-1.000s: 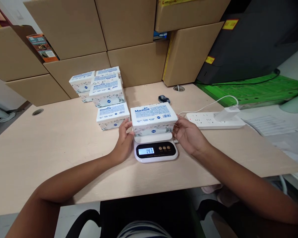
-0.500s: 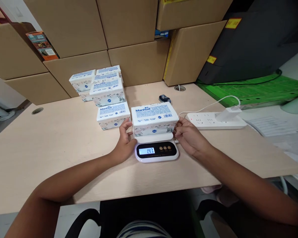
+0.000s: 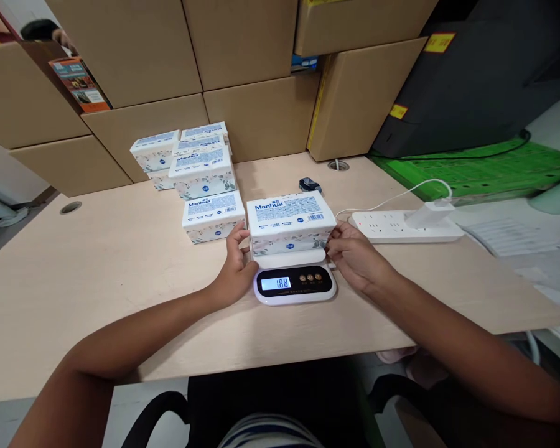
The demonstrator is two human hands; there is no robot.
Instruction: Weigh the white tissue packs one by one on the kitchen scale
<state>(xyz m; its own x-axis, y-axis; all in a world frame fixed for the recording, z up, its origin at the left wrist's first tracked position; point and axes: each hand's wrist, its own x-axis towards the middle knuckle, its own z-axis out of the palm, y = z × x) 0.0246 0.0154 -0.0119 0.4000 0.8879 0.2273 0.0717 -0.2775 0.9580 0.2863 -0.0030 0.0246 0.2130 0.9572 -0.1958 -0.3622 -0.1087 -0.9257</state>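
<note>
A white Manhua tissue pack (image 3: 292,218) with a floral band lies flat on a small digital kitchen scale (image 3: 294,297). The lit display (image 3: 275,284) appears to read 1.88. At the pack's left side is my left hand (image 3: 236,274), its fingers bent along the pack and its thumb against the scale's left edge. My right hand (image 3: 354,255) has its fingers curled together at the pack's right side; the fingertips are partly hidden. Just left of the scale sits another tissue pack (image 3: 213,218), with several more stacked behind it, one (image 3: 203,174) at the front of that stack.
Cardboard boxes (image 3: 261,118) line the back of the desk (image 3: 121,267). On the right are a white power strip (image 3: 387,233) with a plugged-in adapter and cable, a green plastic crate (image 3: 485,168) and a dark grey case (image 3: 448,93). A small dark object (image 3: 310,185) lies behind the scale.
The scale's display has gone from about 1.47 to about 1.88. Both hands and the tissue pack stay almost where they were. Part of a person's hand now shows at the far upper left.
</note>
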